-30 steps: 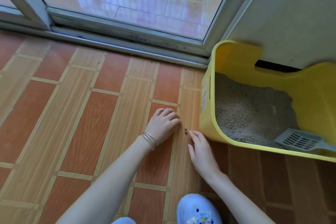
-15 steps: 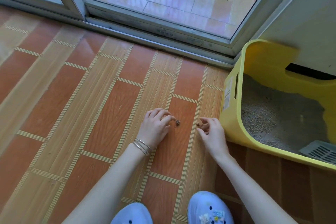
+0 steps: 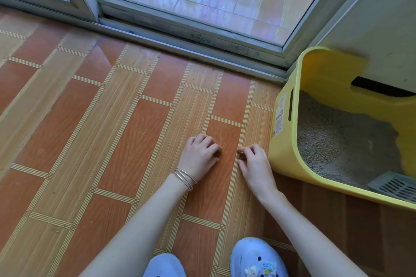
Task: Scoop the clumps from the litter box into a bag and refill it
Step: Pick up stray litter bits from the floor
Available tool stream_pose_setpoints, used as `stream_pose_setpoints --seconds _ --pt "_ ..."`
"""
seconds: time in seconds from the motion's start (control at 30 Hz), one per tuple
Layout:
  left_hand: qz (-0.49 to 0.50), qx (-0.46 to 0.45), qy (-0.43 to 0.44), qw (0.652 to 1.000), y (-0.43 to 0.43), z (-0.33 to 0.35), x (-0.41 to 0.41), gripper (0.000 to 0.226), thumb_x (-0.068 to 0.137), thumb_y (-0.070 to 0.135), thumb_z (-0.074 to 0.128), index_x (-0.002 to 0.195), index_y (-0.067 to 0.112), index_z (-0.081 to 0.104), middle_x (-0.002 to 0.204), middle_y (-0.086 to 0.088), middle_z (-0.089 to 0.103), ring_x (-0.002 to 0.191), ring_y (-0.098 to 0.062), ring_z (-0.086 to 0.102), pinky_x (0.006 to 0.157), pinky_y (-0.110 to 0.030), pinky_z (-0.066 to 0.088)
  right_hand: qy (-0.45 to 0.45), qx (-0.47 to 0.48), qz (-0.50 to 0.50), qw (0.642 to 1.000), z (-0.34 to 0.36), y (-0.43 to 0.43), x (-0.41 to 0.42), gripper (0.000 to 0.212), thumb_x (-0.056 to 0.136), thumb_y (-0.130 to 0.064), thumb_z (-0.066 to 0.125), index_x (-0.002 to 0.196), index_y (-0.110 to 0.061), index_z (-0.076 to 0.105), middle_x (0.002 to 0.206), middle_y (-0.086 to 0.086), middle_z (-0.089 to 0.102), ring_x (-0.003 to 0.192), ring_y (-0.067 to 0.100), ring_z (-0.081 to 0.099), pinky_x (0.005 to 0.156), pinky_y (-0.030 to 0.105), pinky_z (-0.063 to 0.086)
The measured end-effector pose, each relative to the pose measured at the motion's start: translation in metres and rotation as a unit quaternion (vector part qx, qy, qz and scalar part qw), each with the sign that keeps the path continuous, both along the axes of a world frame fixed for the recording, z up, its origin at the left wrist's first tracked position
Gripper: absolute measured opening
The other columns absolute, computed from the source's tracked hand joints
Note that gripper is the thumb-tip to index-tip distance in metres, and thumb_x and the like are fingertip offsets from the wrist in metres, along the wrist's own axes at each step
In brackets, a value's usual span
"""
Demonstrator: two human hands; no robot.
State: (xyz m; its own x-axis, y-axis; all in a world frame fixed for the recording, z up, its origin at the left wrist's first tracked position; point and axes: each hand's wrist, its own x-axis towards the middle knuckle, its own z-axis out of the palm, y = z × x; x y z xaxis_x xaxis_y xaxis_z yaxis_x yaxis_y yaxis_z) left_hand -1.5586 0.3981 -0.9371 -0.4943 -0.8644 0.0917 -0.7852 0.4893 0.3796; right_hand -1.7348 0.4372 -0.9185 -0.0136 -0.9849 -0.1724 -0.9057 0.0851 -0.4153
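Note:
The yellow litter box (image 3: 284, 165) stands on the floor at the right and holds grey litter (image 3: 337, 139). A grey slotted scoop (image 3: 396, 184) lies in its near right corner. My right hand (image 3: 255, 163) rests on the floor just left of the box and pinches small brown litter bits (image 3: 241, 155) at its fingertips. My left hand (image 3: 199, 156), with thin bangles on the wrist, sits a little further left. Its fingers are curled down on the tile, thumb and forefinger drawn together. Whatever lies under those fingertips is hidden. No bag is in view.
Orange and tan tiled floor (image 3: 135, 141) spreads to the left. A sliding glass door with a metal track (image 3: 191, 40) runs along the far side. A pale wall (image 3: 371, 18) stands behind the box. My two blue clogs (image 3: 256, 258) are at the bottom edge.
The loose dark clump that lay between my hands is no longer visible; my left fingertips have closed over its spot. My right hand curled onto small bits. The view shifted left.

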Motion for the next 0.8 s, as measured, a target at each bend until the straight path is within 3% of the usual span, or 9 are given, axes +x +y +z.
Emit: stream_pose_setpoints --seconds 0.3,0.47,0.8 --pt "0.007 -0.026 -0.016 1.000 0.000 -0.001 0.014 0.027 0.056 0.023 0.086 0.076 0.020 0.067 0.078 0.004 0.064 0.081 -0.022 0.061 0.069 -0.035 0.047 0.020 0.006 0.022 1.000 0.001 -0.005 0.003 0.011 0.086 -0.018 0.062 0.095 -0.012 0.062 0.094 0.002 0.057 0.091 0.021 0.055 0.081 0.036 0.047" --pt "0.002 -0.046 -0.026 0.999 -0.002 -0.004 0.016 0.030 0.052 0.024 0.087 0.071 0.021 0.064 0.074 0.006 0.063 0.077 -0.020 0.060 0.074 -0.030 0.033 0.051 0.029 0.062 0.996 0.006 -0.006 0.011 0.011 0.090 -0.022 0.056 0.097 -0.014 0.056 0.100 0.002 0.056 0.093 0.022 0.053 0.084 0.034 0.043" --pt "-0.004 -0.048 -0.086 0.995 -0.014 -0.003 0.014 0.036 0.048 0.033 0.087 0.071 0.022 0.062 0.077 0.005 0.061 0.076 -0.020 0.059 0.071 -0.033 0.040 0.030 0.068 0.080 0.994 0.014 -0.024 0.020 0.012 0.089 -0.020 0.053 0.086 -0.016 0.043 0.093 0.004 0.051 0.089 0.024 0.052 0.081 0.033 0.041"
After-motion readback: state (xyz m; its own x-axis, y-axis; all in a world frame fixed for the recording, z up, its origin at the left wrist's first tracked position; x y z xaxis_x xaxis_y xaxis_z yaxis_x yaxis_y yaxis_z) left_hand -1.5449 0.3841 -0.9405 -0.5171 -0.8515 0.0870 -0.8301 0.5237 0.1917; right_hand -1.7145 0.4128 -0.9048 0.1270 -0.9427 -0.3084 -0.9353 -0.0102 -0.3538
